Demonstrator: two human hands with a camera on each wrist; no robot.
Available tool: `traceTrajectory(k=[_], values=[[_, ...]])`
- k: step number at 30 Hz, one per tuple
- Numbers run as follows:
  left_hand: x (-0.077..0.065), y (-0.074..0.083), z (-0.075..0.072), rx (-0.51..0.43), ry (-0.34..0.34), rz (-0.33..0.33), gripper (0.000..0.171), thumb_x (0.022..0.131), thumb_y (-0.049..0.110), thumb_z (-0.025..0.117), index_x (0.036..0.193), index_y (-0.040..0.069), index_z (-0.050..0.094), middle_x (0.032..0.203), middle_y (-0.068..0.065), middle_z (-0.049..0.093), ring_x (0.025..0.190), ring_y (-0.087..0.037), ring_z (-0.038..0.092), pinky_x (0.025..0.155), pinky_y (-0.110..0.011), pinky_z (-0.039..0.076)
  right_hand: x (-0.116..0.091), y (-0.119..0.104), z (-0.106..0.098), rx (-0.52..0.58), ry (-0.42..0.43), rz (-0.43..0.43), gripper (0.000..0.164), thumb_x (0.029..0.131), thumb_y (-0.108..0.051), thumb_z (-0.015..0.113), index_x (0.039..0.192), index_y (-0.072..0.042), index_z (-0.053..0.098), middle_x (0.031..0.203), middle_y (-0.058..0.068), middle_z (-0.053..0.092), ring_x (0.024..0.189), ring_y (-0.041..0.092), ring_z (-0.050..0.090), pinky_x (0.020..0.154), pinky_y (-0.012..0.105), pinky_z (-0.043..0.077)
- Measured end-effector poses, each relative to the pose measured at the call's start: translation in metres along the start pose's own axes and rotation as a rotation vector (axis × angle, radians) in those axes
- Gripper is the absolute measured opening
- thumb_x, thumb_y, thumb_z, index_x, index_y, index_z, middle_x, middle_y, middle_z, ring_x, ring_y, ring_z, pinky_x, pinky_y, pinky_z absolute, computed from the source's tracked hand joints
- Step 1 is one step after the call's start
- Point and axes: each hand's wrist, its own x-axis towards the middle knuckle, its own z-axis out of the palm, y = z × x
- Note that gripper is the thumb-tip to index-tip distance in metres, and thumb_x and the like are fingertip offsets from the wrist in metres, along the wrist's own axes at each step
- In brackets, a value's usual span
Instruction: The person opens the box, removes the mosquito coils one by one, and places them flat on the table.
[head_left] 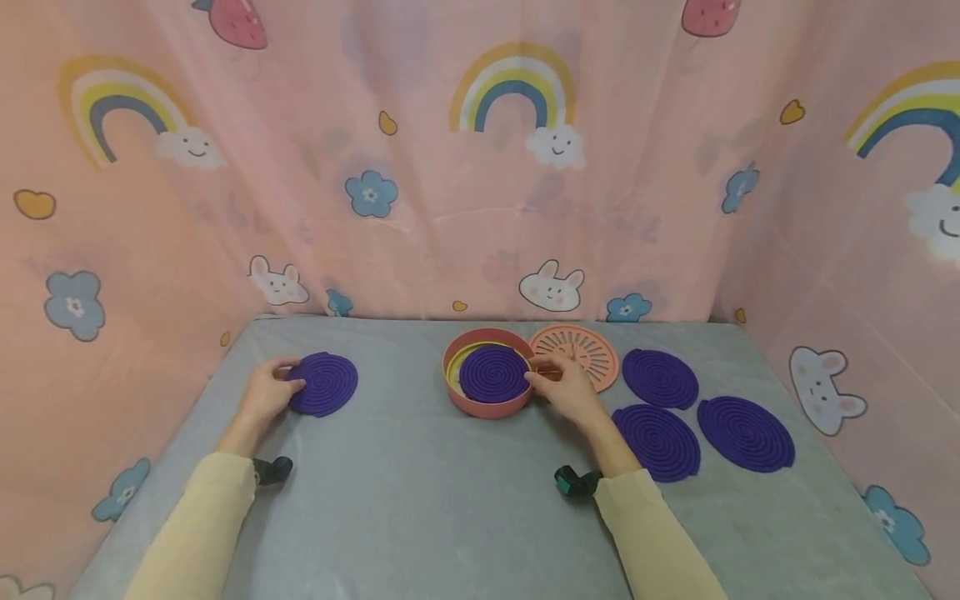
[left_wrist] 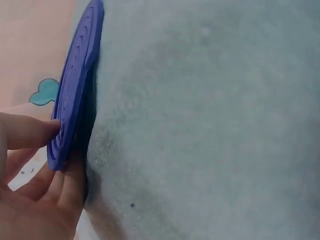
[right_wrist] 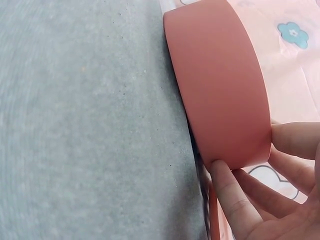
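Note:
At the table's left, my left hand pinches a round purple coaster with a spiral pattern by its left edge. In the left wrist view the thumb lies on the coaster's face, the fingers behind it, and the coaster is tilted up off the cloth. My right hand grips the right side of a pink round holder, thumb at the rim and fingers against the outer wall. Inside the holder, another purple coaster lies over a yellow ring-shaped piece.
A peach slotted round lid lies behind my right hand. Three more purple coasters lie at the right: one at the back, one nearer, one farther right. A pink patterned curtain borders the grey tablecloth.

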Motion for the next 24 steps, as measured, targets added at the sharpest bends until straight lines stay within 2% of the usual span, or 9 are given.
traceTrajectory(k=[4, 8, 15, 19, 24], values=[[0.000, 0.001, 0.000, 0.080, 0.040, 0.042, 0.046, 0.097, 0.000, 0.056, 0.141, -0.010, 0.049, 0.138, -0.038, 0.049, 0.126, -0.052, 0.049, 0.104, -0.060, 0.044, 0.002, 0.000, -0.001, -0.011, -0.010, 0.001, 0.036, 0.099, -0.023, 0.069, 0.132, -0.008, 0.065, 0.131, 0.015, 0.064, 0.119, 0.033, 0.061, 0.096, 0.047, 0.054], [0.000, 0.007, -0.001, 0.131, 0.068, 0.075, 0.042, 0.098, 0.003, 0.055, 0.138, -0.009, 0.052, 0.138, -0.036, 0.051, 0.126, -0.052, 0.049, 0.105, -0.062, 0.043, 0.002, 0.000, -0.002, -0.013, -0.017, -0.005, 0.037, 0.099, -0.022, 0.069, 0.133, -0.008, 0.064, 0.131, 0.016, 0.063, 0.119, 0.034, 0.061, 0.095, 0.047, 0.055], [-0.003, 0.036, 0.004, 0.152, 0.003, 0.157, 0.040, 0.101, 0.010, 0.055, 0.138, -0.007, 0.054, 0.137, -0.033, 0.054, 0.127, -0.050, 0.051, 0.106, -0.061, 0.043, 0.000, 0.000, -0.003, -0.012, -0.010, -0.019, 0.036, 0.099, -0.022, 0.069, 0.131, -0.007, 0.065, 0.130, 0.016, 0.064, 0.118, 0.033, 0.062, 0.095, 0.048, 0.055], [-0.006, 0.056, 0.015, 0.141, -0.025, 0.226, 0.037, 0.102, 0.010, 0.056, 0.135, -0.006, 0.057, 0.133, -0.031, 0.058, 0.125, -0.048, 0.054, 0.106, -0.060, 0.043, -0.001, -0.001, -0.002, -0.005, -0.010, -0.014, 0.036, 0.098, -0.022, 0.070, 0.131, -0.007, 0.066, 0.129, 0.016, 0.064, 0.117, 0.033, 0.062, 0.095, 0.047, 0.055], [-0.011, 0.079, 0.031, 0.095, -0.073, 0.279, 0.034, 0.103, 0.011, 0.057, 0.133, -0.004, 0.060, 0.131, -0.027, 0.062, 0.123, -0.045, 0.056, 0.103, -0.057, 0.047, -0.001, -0.002, -0.001, -0.001, -0.010, -0.011, 0.035, 0.099, -0.022, 0.070, 0.131, -0.008, 0.065, 0.128, 0.016, 0.064, 0.117, 0.033, 0.062, 0.095, 0.047, 0.055]])
